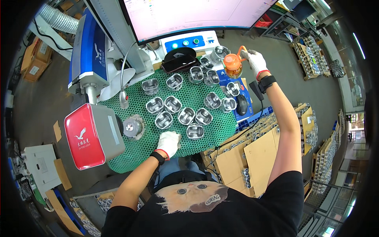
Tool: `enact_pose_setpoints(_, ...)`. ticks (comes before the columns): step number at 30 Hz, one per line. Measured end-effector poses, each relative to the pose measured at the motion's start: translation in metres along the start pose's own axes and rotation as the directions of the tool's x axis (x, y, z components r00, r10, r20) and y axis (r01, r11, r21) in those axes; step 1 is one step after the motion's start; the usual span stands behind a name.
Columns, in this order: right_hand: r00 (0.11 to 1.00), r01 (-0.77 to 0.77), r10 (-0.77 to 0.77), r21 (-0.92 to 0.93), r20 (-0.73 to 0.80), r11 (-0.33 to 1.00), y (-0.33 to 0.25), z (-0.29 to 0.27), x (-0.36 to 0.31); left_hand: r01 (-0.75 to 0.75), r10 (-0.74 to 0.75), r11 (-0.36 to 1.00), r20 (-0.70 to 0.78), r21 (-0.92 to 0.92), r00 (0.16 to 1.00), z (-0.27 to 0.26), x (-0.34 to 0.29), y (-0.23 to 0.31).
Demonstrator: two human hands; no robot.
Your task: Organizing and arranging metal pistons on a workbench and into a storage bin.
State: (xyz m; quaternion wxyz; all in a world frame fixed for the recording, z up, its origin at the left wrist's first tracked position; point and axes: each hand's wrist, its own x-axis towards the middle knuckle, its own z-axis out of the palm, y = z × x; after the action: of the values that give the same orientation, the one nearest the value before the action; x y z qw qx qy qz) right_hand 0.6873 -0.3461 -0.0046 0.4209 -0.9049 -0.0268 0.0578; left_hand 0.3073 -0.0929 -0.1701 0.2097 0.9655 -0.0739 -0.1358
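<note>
High at the right, my right hand point(256, 61), in a white glove, grips the orange loop handle of a drink bottle point(233, 68). The bottle has an orange lid and a see-through body with amber contents. My left hand point(169, 143), gloved too, rests by the near edge of the green mesh mat point(213, 148) with its fingers curled in; nothing shows in them. Just beyond it stands a metal piston point(163, 120), and another piston point(195, 131) is to its right. Several more pistons point(154, 105) are spread over the mat. A round metal fixture point(133, 127) holds a place at left.
A red and grey machine head point(94, 136) overhangs the mat's left side. A monitor point(193, 15) and a button panel point(189, 42) stand at the back, near a black case point(180, 60). A mouse point(241, 104) lies at right, above cardboard-covered stacks of parts point(260, 152).
</note>
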Motion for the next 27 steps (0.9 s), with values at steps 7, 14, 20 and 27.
enact_pose_setpoints(7,0.999,-0.039,0.041,0.163,-0.012,0.986,0.058,0.024,0.045,0.028,-0.028,1.0,0.0,-0.008,1.0,-0.006,0.002,0.005)
enact_pose_setpoints(14,0.998,-0.043,0.041,-0.047,-0.039,0.998,0.091,0.001,0.032,0.057,-0.057,0.998,0.025,0.006,0.998,0.0,0.002,0.007)
enact_pose_setpoints(20,0.993,0.113,-0.116,-0.086,-0.031,0.99,0.11,-0.005,-0.029,0.043,-0.044,0.999,0.027,0.033,0.999,0.002,0.001,0.007)
enact_pose_setpoints(27,0.812,0.307,-0.223,-0.07,0.54,0.949,0.157,0.03,-0.261,0.155,-0.134,0.981,-0.177,0.116,0.975,0.018,-0.002,0.009)
